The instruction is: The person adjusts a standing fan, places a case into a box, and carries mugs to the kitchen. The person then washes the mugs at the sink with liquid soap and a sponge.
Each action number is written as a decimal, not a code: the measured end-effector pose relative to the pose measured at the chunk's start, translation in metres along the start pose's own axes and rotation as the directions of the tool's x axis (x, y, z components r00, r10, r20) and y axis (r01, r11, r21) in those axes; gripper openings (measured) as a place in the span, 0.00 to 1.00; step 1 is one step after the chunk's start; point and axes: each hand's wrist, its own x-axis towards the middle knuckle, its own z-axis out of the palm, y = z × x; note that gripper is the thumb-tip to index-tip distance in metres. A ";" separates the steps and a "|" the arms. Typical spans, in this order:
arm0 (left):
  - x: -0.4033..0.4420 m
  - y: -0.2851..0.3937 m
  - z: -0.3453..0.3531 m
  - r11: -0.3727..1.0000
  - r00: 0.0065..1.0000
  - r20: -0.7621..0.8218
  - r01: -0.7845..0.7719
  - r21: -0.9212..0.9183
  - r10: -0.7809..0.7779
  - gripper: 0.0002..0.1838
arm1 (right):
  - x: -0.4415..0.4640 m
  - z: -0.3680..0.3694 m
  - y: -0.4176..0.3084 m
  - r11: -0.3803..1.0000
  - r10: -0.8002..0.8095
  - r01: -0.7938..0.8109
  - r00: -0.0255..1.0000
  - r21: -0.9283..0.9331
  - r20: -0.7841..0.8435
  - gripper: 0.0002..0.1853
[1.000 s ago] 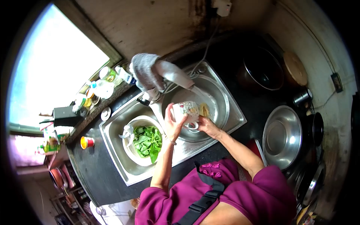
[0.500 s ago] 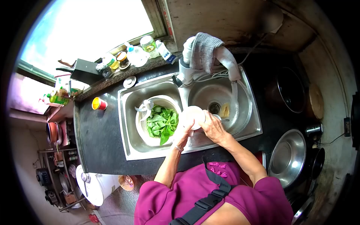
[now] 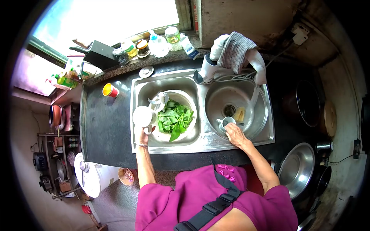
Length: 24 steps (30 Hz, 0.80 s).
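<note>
My left hand (image 3: 142, 134) is closed on a white mug (image 3: 142, 116) over the left edge of the left basin, beside a white colander (image 3: 185, 133) of green leaves (image 3: 171, 118). In the right basin (image 3: 252, 127), my right hand (image 3: 235, 134) has its fingers on a small white cup (image 3: 227, 122) near the drain. A yellowish piece (image 3: 239, 114) lies beside that cup. Water runs from the faucet (image 3: 260, 73), which is wrapped in cloth, into the right basin.
A red and yellow cup (image 3: 110, 90) and a round lid (image 3: 146, 71) stand on the black counter (image 3: 104, 131). Bottles and jars (image 3: 172, 36) line the sill. A metal basin (image 3: 296, 169) and a dark pot (image 3: 308, 103) are at the right.
My hands have moved apart. The left carried the white mug from between the basins to the left side; the right went down to the small cup in the right basin. The view has shifted.
</note>
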 end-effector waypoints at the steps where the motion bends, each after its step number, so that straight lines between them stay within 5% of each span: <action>1: 0.008 -0.002 -0.016 0.997 0.998 0.006 0.070 -0.031 -0.070 0.21 | -0.001 0.008 0.005 1.000 -0.014 0.014 1.000 -0.014 0.006 0.15; 7: 0.018 -0.023 -0.058 0.951 0.952 0.001 0.306 0.048 -0.307 0.23 | -0.005 0.029 0.023 0.991 0.118 -0.104 0.975 -0.088 0.185 0.08; 17: 0.034 -0.049 -0.028 0.831 0.955 -0.022 0.268 0.487 -0.295 0.19 | 0.014 0.028 0.028 0.957 0.285 -0.233 0.866 -0.174 0.411 0.08; 20: 0.063 -0.070 -0.023 0.762 0.974 0.069 0.126 0.636 -0.218 0.21 | 0.003 0.057 0.053 0.973 0.191 -0.136 0.927 -0.186 0.324 0.06; 24: 0.084 -0.094 -0.022 0.642 0.971 0.199 -0.068 0.764 -0.134 0.23 | 0.013 0.050 0.048 0.945 0.291 -0.156 0.800 -0.286 0.525 0.08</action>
